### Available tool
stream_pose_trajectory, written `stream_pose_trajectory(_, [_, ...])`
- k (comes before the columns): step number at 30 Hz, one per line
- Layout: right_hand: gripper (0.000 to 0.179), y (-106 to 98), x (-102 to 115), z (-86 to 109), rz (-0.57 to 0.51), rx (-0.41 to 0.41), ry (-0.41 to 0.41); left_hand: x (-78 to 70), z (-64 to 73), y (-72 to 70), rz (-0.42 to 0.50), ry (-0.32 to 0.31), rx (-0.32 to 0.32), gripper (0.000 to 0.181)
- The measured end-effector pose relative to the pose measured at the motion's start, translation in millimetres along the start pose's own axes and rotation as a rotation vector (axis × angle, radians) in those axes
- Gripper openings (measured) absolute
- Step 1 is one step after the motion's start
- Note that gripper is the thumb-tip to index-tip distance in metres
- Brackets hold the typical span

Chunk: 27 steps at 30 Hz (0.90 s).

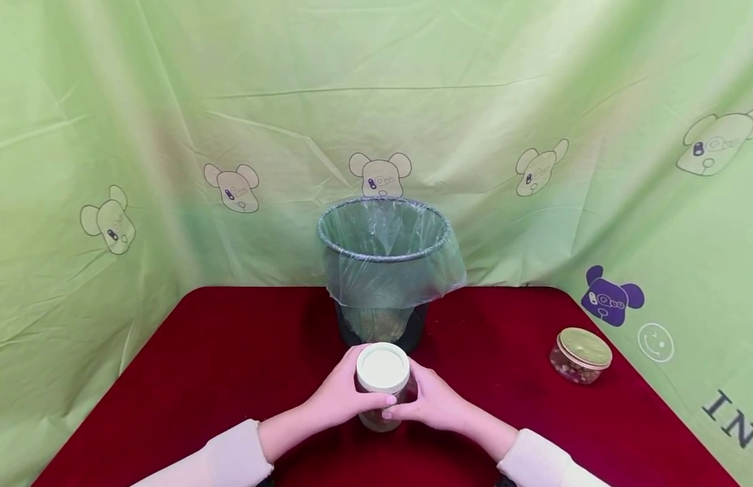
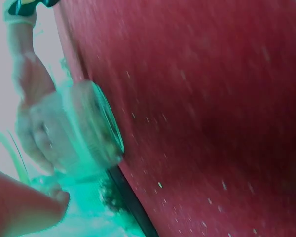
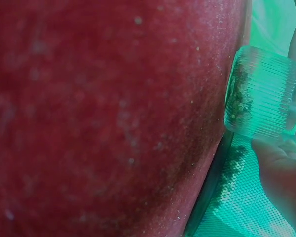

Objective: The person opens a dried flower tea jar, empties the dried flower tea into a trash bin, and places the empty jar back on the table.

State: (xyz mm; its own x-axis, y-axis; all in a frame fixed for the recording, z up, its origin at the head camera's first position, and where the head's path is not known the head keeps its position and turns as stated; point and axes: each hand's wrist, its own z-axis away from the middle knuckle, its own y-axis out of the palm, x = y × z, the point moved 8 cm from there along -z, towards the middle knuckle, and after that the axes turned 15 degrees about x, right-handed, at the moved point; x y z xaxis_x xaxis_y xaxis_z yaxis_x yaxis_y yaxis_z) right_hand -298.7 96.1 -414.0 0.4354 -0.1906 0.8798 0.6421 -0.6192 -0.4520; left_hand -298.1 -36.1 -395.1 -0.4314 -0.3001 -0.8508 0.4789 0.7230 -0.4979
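Note:
A clear ribbed jar (image 3: pixel 261 94) with a white lid (image 1: pixel 383 368) stands upright between the two hands in the head view, with a small amount of dark greenish contents at its bottom. My left hand (image 1: pixel 339 392) grips it from the left, and my right hand (image 1: pixel 438 400) grips it from the right. Both thumbs cross the front of the jar just below the lid, their tips close together. In the left wrist view, the jar's base is right at the red tabletop and the picture is blurred. Most of the other fingers are hidden behind the jar in the head view.
Directly behind the jar stands a dark mesh wastebasket (image 1: pixel 352 333) lined with a translucent plastic bag (image 1: pixel 382 284). A low round jar with a gold-coloured lid (image 1: pixel 585 348) sits near the right edge of the red tabletop (image 1: pixel 230 352). Green printed cloth (image 1: pixel 279 54) surrounds the table.

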Motion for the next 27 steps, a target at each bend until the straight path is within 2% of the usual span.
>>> stream_pose_trajectory(5, [0.074, -1.1, -0.9, 1.7, 0.021, -0.009, 0.004, -2.2, 3.2, 2.9, -0.020, -0.013, -0.074, 0.075])
stream_pose_trajectory(13, [0.074, -1.2, -2.1, 1.6, 0.026, -0.013, 0.005, -0.3, 3.2, 1.7, -0.006, -0.010, -0.059, 0.076])
stream_pose_trajectory(18, [0.077, -0.7, -3.6, 1.3, 0.014, -0.007, 0.015, 6.7, -0.2, -1.6, 0.078, 0.001, 0.024, 0.077])
stream_pose_trajectory(22, [0.077, -1.1, -4.2, 1.1, 0.004, -0.005, 0.018, 9.6, -7.0, -3.9, 0.180, 0.076, 0.135, 0.073])
stream_pose_trajectory(25, [0.078, -1.1, -4.2, 0.8, 0.001, -0.004, 0.017, 10.1, -12.2, -5.3, 0.215, 0.151, 0.216, 0.072])
stream_pose_trajectory(27, [0.078, -0.7, -4.1, 0.4, -0.001, -0.002, 0.020, 11.5, -14.9, -6.0, 0.235, 0.179, 0.262, 0.073])
